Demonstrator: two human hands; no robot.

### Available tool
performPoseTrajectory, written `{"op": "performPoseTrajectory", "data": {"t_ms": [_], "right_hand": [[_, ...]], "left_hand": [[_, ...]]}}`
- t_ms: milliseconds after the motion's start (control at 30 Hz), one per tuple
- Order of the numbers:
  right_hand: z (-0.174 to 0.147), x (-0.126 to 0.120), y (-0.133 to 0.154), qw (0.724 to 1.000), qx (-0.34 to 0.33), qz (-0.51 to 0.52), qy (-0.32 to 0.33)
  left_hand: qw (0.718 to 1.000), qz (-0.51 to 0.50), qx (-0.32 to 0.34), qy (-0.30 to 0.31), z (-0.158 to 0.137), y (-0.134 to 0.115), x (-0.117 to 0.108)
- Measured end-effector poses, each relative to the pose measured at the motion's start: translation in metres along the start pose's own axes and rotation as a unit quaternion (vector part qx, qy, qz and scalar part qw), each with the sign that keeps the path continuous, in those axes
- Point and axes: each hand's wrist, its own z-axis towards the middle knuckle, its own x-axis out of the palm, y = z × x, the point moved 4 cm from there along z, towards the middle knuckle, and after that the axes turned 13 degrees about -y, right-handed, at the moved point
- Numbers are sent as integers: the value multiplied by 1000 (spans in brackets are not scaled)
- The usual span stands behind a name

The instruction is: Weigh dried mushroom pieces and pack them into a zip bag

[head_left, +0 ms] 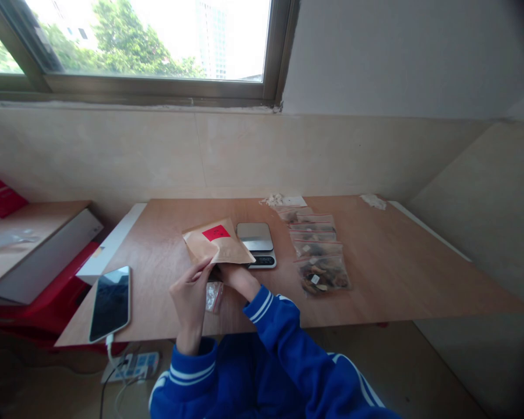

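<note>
A brown kraft paper pouch [227,248] with a red label is tilted above the table, left of a small digital scale [255,237] and partly over it. My left hand [191,288] is closed, pinching the pouch's near edge between thumb and fingers. My right hand [241,280] reaches under or into the pouch at that edge; its fingers are hidden, and I cannot tell which or what they hold. Just below the hands, a small clear zip bag [213,297] lies on the table, its contents unclear.
Right of the scale, several clear zip bags [323,274] of dried brown pieces lie in an overlapping column. White scraps [274,200] sit at the back of the wooden table [397,262]. A phone [110,302] plugged into a cable lies near the left edge, above a power strip [135,365].
</note>
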Motion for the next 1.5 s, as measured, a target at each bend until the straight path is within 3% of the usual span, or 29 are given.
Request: {"op": "performPoseTrajectory", "data": {"t_ms": [100, 267, 433, 600, 767, 933, 1067, 1133, 1200, 1333, 1400, 1500], "right_hand": [[-5, -17, 10, 998, -29, -21, 45], [-4, -45, 28, 993, -10, -117, -7], [-9, -50, 33, 982, -29, -184, -16], [-19, -53, 22, 973, -115, -162, -117], [-19, -58, 2, 958, -105, -94, -250], [-18, -76, -5, 900, -31, 18, -435], [-17, -87, -34, 834, 114, 80, -534], [-12, -86, -62, 821, 197, 91, -529], [-2, -82, -89, 837, 240, 98, -482], [25, -73, -123, 928, 200, 69, -306], [35, -72, -130, 949, 181, 51, -253], [44, -76, -135, 958, 169, 34, -231]], "left_hand": [[1000, 3, 3, 3, 2, -3, 2], [1000, 18, 18, -3, 11, -15, 7], [999, 19, 40, 4, 20, -26, 12], [998, 32, 47, 1, 24, -30, 13], [998, 37, 52, 5, 25, -30, 19], [998, 49, 50, -5, 31, -32, 22], [995, 73, 61, -12, 45, -29, 22], [994, 80, 64, -29, 53, -24, 19], [993, 87, 63, -45, 59, -20, 16], [993, 89, 61, -55, 64, -18, 7], [993, 88, 57, -57, 64, -19, 4], [994, 86, 43, -54, 64, -21, 1]]}}
